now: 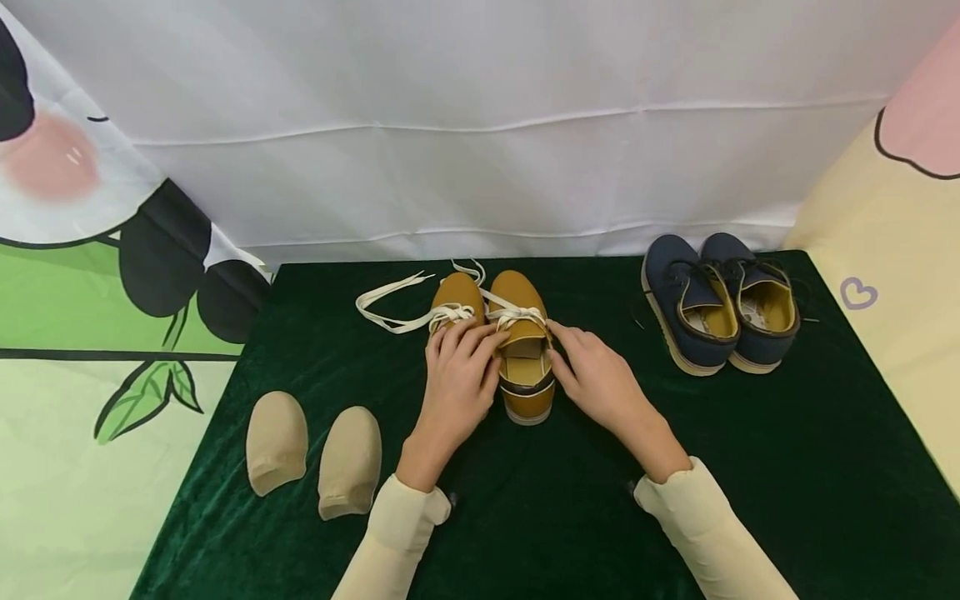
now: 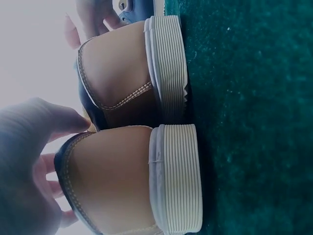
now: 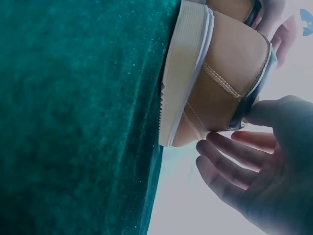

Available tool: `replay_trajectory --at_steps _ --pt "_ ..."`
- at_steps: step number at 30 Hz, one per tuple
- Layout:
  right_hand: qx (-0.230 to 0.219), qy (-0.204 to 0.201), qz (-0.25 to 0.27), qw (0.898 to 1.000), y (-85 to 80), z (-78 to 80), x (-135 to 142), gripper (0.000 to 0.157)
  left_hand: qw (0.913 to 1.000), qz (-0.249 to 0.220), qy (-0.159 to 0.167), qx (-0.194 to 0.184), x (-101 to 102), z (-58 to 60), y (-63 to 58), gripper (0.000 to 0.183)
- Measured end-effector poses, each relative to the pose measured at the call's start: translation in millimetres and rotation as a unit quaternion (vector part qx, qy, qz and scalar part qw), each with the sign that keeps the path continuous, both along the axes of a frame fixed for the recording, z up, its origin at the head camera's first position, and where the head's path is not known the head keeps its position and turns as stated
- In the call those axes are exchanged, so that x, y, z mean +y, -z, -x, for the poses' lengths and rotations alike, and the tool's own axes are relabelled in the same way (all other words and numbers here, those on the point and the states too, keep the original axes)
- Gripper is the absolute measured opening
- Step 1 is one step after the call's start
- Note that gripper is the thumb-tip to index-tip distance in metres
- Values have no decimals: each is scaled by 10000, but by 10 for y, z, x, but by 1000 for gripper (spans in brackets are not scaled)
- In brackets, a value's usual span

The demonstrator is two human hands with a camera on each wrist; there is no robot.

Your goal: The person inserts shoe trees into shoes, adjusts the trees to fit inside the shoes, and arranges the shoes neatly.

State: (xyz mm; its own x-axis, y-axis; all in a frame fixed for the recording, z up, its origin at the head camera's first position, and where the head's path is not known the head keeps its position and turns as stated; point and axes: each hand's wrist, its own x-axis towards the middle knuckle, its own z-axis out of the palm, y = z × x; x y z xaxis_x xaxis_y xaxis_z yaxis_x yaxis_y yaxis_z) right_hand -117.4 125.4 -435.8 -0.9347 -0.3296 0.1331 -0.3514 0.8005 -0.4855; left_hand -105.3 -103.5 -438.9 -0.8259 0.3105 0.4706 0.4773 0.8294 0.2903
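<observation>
A pair of tan lace-up shoes stands side by side, toes away from me: the left shoe [image 1: 459, 292] and the right shoe [image 1: 528, 404]. White laces [image 1: 517, 313] are tied across the right shoe. My left hand [image 1: 461, 371] covers the left shoe's opening, its fingertips and thumb at the right shoe's inner edge. With my right hand [image 1: 600, 375] I pinch that shoe's outer edge. In the right wrist view the thumb of the right hand [image 3: 279, 161] touches the dark collar, fingers along the outer side. The left hand's fingertips are partly hidden in the left wrist view.
Two beige shoe inserts [image 1: 277, 442] [image 1: 350, 462] lie on the left of the green cloth [image 1: 540, 525]. Dark blue shoes [image 1: 682, 300] stand at the back right. Loose white lace [image 1: 386, 321] trails left of the tan pair. A white curtain [image 1: 480, 183] hangs behind.
</observation>
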Motion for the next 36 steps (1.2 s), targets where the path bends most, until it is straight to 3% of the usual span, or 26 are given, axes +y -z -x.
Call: replay_trajectory --at_steps 10,15,26,36 --pt "177 -140 -55 9997 3 13 80 48 9997 -54 28 -249 -81 -139 -1 34" --pt "230 4 -31 9997 -40 27 202 40 9995 -56 -84 -311 -148 -243 6 40" --pt "636 617 -89 9960 -197 89 625 32 9948 -18 -618 -815 -367 -569 -31 48" --pt "485 1108 -125 9926 -274 101 1051 34 9863 130 -1263 -1057 -660 -795 -4 48"
